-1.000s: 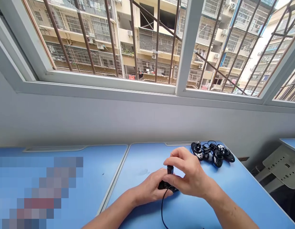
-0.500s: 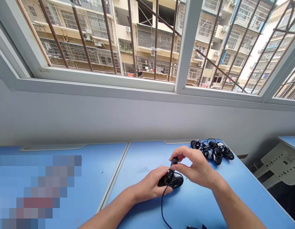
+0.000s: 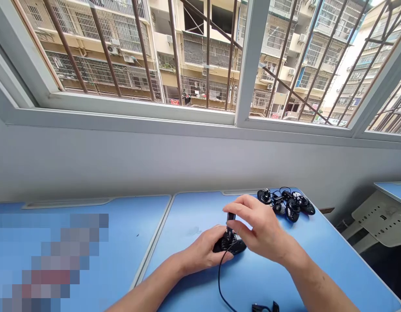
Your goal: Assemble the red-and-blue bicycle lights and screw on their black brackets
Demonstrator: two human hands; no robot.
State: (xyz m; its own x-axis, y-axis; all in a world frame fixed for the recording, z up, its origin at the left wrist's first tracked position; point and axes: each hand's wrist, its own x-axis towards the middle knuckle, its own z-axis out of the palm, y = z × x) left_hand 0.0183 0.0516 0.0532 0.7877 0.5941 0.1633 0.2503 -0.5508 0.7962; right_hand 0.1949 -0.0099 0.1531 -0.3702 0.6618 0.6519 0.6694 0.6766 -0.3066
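Observation:
My left hand is wrapped around a black handheld game controller, which rests on the blue desk. A small black upright piece stands on top of the controller, and my right hand pinches it between thumb and fingers. A thin black cable runs from the controller toward the near edge of the view, ending near a small black plug. Much of the controller lies hidden under my fingers.
Several black controllers with cables lie in a tangled heap at the back of the blue desk. A second blue desk with a pixelated patch adjoins on the left. A barred window and wall stand behind.
My right hand has lowered and now covers less of the small black piece, which stands more upright. The black plug shows more fully at the bottom, and the view has shifted slightly.

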